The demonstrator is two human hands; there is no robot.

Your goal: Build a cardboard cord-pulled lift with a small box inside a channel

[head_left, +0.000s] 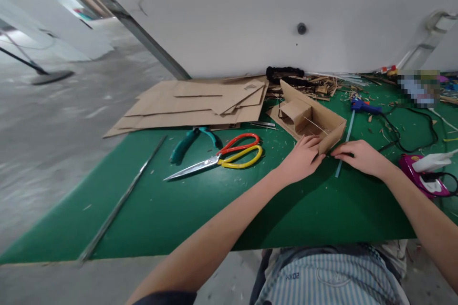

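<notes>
Here, one cardboard box (322, 110), left fingers (308, 142) tight around one wall (332, 139), hold of right fingers (345, 147) unclear.

Tan box (322, 116), green tabletop (171, 205) (plain)

Near edge, striped blue-and-white garment (322, 293): a short dark marking (292, 276) is showing toward its left, two X's and an O reading fairly surely, the fourth character looking like a 2 or a Z. Right of it, an oval emblem (333, 276) is carrying script-like lettering, too faint to make out. Far off, the top cardboard sheet (207, 100) is bearing a small printed mark (249, 87) near its right end, too small to read. Right side, the pink box (408, 167) is showing a small yellow label (415, 158), illegible from where I'm standing.
</notes>
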